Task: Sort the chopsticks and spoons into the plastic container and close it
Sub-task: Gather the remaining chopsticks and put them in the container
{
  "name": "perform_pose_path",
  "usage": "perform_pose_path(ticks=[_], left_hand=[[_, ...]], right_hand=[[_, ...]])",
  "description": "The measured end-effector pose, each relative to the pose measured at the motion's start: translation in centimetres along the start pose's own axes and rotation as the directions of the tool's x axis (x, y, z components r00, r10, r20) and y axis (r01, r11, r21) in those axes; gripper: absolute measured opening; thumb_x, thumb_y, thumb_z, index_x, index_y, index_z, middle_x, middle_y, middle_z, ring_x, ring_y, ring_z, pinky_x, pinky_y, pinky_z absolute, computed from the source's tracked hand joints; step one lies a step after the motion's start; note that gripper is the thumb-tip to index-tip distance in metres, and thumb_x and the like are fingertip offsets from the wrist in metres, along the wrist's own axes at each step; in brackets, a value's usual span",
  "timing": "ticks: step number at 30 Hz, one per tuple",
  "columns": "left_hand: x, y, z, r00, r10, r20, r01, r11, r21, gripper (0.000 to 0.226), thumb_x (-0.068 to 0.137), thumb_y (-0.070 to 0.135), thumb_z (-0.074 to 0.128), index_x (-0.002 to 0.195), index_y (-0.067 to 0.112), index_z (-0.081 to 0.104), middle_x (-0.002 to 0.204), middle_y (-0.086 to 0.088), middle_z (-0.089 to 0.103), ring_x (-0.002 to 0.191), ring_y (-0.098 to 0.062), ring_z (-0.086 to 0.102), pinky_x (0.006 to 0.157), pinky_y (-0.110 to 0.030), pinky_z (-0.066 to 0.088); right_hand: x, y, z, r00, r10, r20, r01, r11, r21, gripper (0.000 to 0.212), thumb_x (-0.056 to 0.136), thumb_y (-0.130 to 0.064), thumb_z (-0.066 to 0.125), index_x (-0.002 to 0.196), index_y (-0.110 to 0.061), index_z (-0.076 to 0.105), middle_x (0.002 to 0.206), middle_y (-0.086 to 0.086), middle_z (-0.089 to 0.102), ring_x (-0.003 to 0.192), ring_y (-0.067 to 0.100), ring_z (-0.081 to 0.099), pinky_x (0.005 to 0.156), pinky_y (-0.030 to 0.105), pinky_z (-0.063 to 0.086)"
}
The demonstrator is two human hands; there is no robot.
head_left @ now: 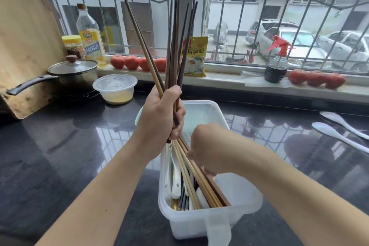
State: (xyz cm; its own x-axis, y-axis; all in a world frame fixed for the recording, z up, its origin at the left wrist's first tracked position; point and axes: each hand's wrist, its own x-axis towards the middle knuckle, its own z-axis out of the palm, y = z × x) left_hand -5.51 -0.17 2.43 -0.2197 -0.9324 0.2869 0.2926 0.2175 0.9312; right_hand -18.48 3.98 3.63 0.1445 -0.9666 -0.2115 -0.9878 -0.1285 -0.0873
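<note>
- Mid-sort, chopstick stage. Left hand [162, 115] is fisted round a bundle of dark chopsticks [175, 46], held upright above the far end of the plastic container [199, 223]. Tips fan out unevenly at the top.
- Right hand [207, 148] is down inside the container, on the pale bamboo chopsticks [194, 175] lying lengthwise in it. Fingers curl down toward them, but the back of the hand hides the tips, so I can't tell if it's pinching them or just nudging them straight.
- Container sits on the dark glossy counter [60, 156], right in front of the person. Already inside: the bamboo chopsticks, some darker wood sticks on the right side, and white spoons [175, 173] plus a few dark-handled pieces on the left side.
- Lid [201, 114] is up, apparently hinged at the far end. Latch tab hangs off the near end.
- Two white spoons on the counter [339, 128], far right, well apart from the container. Not yet sorted.
- My read: roughly halfway. Dark bundle still to go in, the two loose spoons still out, lid not closed.
- Next move likely needs: even up the dark bundle, tip it flat and lay it lengthwise beside the bamboo set, right hand out of the way first.
- Then fetch the two spoons, drop the lid, snap the tab.
- Watch: anything poking above the rim would block the lid.
</note>
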Motion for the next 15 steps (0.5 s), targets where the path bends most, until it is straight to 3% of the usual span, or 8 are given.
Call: perform_pose_path(ticks=[2,3,5,6,10,15], left_hand=[[0.1,-0.1,0.0,1.0,0.008,0.009,-0.009,0.998,0.069,0.021,0.107,0.023,0.046,0.094,0.007,0.041,0.057,-0.003,0.043,0.034,-0.018,0.033,0.037,-0.021,0.029],[0.0,-0.1,0.1,1.0,0.02,0.014,-0.022,0.994,0.105,0.022,0.106,0.021,0.047,0.092,0.006,0.041,0.057,-0.002,0.044,0.035,-0.017,0.034,0.036,-0.022,0.029],[-0.1,0.0,0.1,0.998,0.049,0.029,-0.053,0.986,0.16,0.021,0.105,0.017,0.05,0.088,0.009,0.042,0.062,-0.004,0.044,0.038,-0.018,0.035,0.036,-0.022,0.03],[-0.2,0.0,0.2,0.997,0.058,0.048,-0.066,0.981,0.18,0.019,0.105,0.016,0.051,0.088,0.011,0.043,0.064,-0.006,0.044,0.04,-0.018,0.036,0.037,-0.023,0.031],[-0.7,0.3,0.5,0.985,0.08,0.152,-0.114,0.967,0.228,0.015,0.105,0.021,0.054,0.092,0.016,0.053,0.065,-0.013,0.045,0.039,-0.019,0.037,0.035,-0.025,0.034],[-1.0,0.3,0.7,0.985,0.039,0.165,-0.081,0.965,0.251,0.018,0.106,0.023,0.05,0.092,0.012,0.054,0.063,-0.008,0.054,0.037,-0.022,0.045,0.034,-0.024,0.034]], right_hand=[[-0.6,1.3,-1.3,0.987,0.037,-0.158,-0.022,0.995,0.095,0.018,0.098,-0.016,0.057,0.085,-0.008,0.068,0.084,0.008,0.071,0.075,0.025,0.072,0.069,0.04,0.063],[-0.8,2.1,-1.8,0.959,0.084,-0.272,-0.009,0.964,0.267,0.019,0.098,-0.014,0.056,0.088,-0.007,0.071,0.084,0.01,0.073,0.073,0.026,0.074,0.066,0.041,0.064],[-1.4,3.0,-2.8,0.878,0.198,-0.436,0.122,0.788,0.603,0.021,0.1,-0.014,0.056,0.087,-0.012,0.072,0.076,0.005,0.074,0.059,0.017,0.072,0.055,0.032,0.062],[-1.7,3.1,-3.1,0.854,0.207,-0.477,0.194,0.724,0.662,0.019,0.101,-0.016,0.056,0.091,-0.014,0.072,0.076,0.002,0.073,0.056,0.013,0.071,0.053,0.028,0.059],[-1.6,2.2,-3.1,0.851,0.118,-0.512,0.356,0.587,0.727,0.012,0.102,-0.024,0.058,0.105,-0.018,0.068,0.088,-0.002,0.072,0.068,0.013,0.072,0.057,0.027,0.06],[-1.1,1.7,-2.4,0.802,0.179,-0.57,0.4,0.548,0.735,0.017,0.1,-0.022,0.062,0.086,-0.014,0.07,0.078,0.001,0.072,0.065,0.011,0.069,0.057,0.025,0.057]])
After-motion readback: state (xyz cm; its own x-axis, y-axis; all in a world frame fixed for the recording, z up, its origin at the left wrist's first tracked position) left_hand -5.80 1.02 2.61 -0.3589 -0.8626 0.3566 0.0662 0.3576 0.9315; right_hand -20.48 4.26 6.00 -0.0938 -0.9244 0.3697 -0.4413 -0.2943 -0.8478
